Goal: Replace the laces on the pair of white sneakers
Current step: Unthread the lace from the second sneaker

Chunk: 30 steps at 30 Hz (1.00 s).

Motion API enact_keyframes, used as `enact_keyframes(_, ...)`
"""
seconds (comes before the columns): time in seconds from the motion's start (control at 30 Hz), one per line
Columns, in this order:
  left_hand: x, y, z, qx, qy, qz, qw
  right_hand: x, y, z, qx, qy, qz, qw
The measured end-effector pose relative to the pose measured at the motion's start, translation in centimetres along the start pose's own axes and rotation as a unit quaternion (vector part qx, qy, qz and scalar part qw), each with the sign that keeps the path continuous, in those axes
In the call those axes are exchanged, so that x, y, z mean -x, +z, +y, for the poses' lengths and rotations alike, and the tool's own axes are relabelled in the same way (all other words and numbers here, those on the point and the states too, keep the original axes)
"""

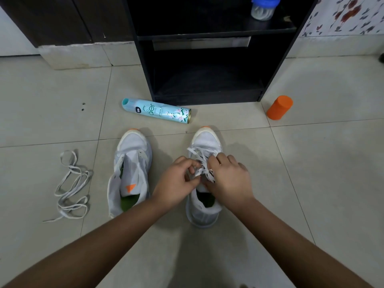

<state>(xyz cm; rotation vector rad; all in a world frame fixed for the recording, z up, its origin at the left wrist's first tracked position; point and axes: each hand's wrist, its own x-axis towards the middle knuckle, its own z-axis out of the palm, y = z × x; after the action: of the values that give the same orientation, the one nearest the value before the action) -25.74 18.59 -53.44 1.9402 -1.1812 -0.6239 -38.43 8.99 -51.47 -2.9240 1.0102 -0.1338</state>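
Observation:
Two white sneakers with orange toe tips stand on the tiled floor, toes pointing away from me. The left sneaker (130, 161) has no lace and its tongue lies open. The right sneaker (204, 142) carries a white lace (199, 156) across its eyelets. My left hand (176, 181) pinches the lace over the middle of that shoe. My right hand (228, 179) grips the lace from the other side, fingers curled. A loose white lace (70, 186) lies tangled on the floor left of the shoes.
A pale blue spray can (156, 110) lies on its side beyond the shoes. An orange cylinder (279, 108) stands to the right. A black open cabinet (203, 59) rises behind, with a blue-lidded container (262, 7) on its shelf.

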Motion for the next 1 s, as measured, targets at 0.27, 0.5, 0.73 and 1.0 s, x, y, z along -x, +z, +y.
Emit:
enact_keyframes(0.27, 0.1, 0.0, -0.3, -0.008, 0.011, 0.002, 1.000, -0.5, -1.0, 0.7, -0.006, -0.041, 0.006, 0.999)
enact_keyframes(0.5, -0.2, -0.1, -0.1, -0.049, 0.052, -0.001, 0.997, -1.0, -1.9, 1.5, -0.151, -0.002, 0.029, 0.988)
enact_keyframes(0.73, -0.2, 0.1, -0.5, -0.048, 0.029, -0.004, 0.998, -3.3, -6.1, 2.3, -0.627, 0.231, -0.014, 0.744)
enact_keyframes(1.0, 0.1, 0.1, -0.5, -0.054, 0.003, -0.019, 0.998, -6.2, -10.0, 7.1, -0.907, 0.331, -0.011, 0.261)
